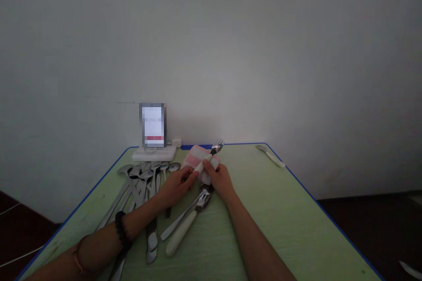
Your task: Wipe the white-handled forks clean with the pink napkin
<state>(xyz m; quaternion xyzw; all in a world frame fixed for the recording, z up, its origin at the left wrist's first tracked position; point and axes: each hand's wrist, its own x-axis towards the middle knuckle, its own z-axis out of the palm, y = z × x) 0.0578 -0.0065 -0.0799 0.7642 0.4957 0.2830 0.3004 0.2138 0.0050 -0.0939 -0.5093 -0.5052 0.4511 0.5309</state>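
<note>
Between both hands is a fork [205, 162] with a pale handle, its metal tines pointing up and to the right. My left hand [177, 185] is closed on the lower end of the handle. Higher up, near the neck, my right hand [220, 179] pinches the same handle together with a pink and white cloth [195, 155], which lies behind and under the fork. Just below the hands, a white-handled fork [182, 233] and a slim metal utensil [180, 221] rest on the table. Spoons and other metal cutlery [147, 180] lie left, partly hidden by my left arm.
A screen [153, 125], blurred out, stands on a white base [154, 153] at the back left, beside a white plug-like block [176, 142]. A pale-handled utensil [273, 156] lies near the right edge of the green, blue-edged table [280, 215]. The wall [231, 52] rises directly behind.
</note>
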